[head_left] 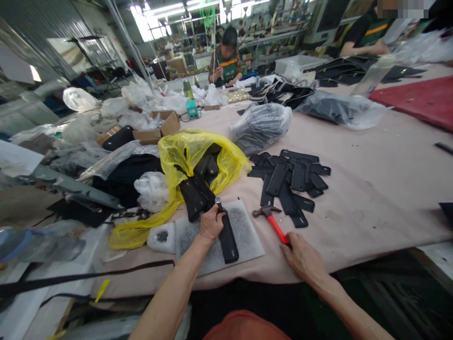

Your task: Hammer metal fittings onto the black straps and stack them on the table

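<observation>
My left hand [211,223] is closed round a small metal punch [218,202], its shiny top sticking up above the fingers. Under it, a black strap-like piece [228,241] lies on a worn, speckled white board [247,231]. My right hand [303,257] grips the red handle of a claw hammer [275,225], whose head rests low over the table to the right of the board. Beyond the hammer is a loose pile of flat black pieces with slots [292,179]. Past my left hand, more black pieces [196,196] spill out of a yellow plastic bag [177,146].
A white block with a dark worn spot [162,237] sits left of the board. A wrapped dark bundle [264,125] lies behind the pile. Cardboard box [161,127] and clear bags crowd the left. Two other people [228,61] work across the table; a red sheet [419,101] lies far right.
</observation>
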Tool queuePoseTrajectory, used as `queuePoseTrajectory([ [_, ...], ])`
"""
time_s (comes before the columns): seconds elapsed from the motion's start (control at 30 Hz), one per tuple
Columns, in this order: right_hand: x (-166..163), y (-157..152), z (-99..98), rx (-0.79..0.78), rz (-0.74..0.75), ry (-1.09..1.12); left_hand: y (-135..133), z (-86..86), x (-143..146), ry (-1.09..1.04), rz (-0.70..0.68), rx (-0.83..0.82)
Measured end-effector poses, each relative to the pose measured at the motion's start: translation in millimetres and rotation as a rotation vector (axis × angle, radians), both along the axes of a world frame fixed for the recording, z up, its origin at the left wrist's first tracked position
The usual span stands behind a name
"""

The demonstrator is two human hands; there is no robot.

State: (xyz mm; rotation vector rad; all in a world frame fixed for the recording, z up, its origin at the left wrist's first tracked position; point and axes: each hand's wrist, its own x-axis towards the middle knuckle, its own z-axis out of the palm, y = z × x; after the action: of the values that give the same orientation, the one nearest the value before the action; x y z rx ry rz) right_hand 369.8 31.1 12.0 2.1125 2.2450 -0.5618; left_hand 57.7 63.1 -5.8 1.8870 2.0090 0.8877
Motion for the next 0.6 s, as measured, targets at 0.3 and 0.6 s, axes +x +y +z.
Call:
queuePoseTrajectory([
  [0.3, -10.5, -6.8, 22.1, -0.740, -0.508, 1.024, -2.0, 0.8, 0.6, -0.047, -0.007, 0.048],
  [0.6, -64.9, 35.4, 176.3, 0.377, 0.034, 0.748, -0.9, -1.9, -0.1, -0.016, -0.008, 0.019],
])
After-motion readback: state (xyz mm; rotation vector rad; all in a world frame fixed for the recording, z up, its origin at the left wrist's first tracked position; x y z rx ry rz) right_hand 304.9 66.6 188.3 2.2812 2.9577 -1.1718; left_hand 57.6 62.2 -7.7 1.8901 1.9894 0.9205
